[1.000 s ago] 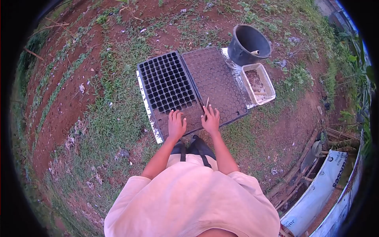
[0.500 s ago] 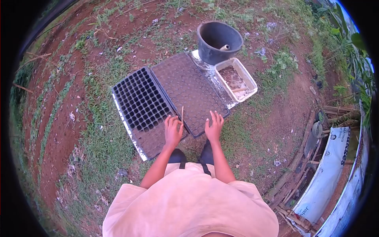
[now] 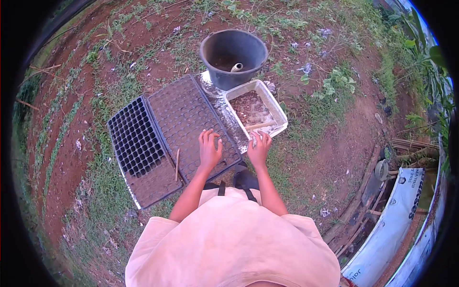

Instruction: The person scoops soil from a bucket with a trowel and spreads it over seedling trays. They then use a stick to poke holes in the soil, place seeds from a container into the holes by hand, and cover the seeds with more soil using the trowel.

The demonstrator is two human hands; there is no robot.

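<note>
My left hand (image 3: 210, 150) is over the near right part of a seedling tray (image 3: 184, 112) filled with brown soil, its fingers slightly bent and apart, with nothing in them. My right hand (image 3: 258, 149) is at the near edge of a white plastic basin (image 3: 281, 115), fingertips overlapping its rim, fingers apart. Reddish-brown seeds or grains (image 3: 248, 106) lie in the basin, along with a flat wooden strip (image 3: 261, 126). A thin brown stick (image 3: 177, 164) rests near the border of the soil-filled tray and a second black tray (image 3: 136, 136), whose near cells hold soil.
A dark bucket (image 3: 217, 76) with a pale, hollow-ended object (image 3: 236, 67) inside stands behind the basin. A white printed sheet (image 3: 215, 95) lies under the trays. Grass and red soil surround them. At the right are a low wooden edge (image 3: 356, 205) and a white banner (image 3: 392, 215).
Both hands have moved right relative to the trays: the left away from the stick and over the soil-filled tray, the right to the basin's near rim. The view has shifted rightward.
</note>
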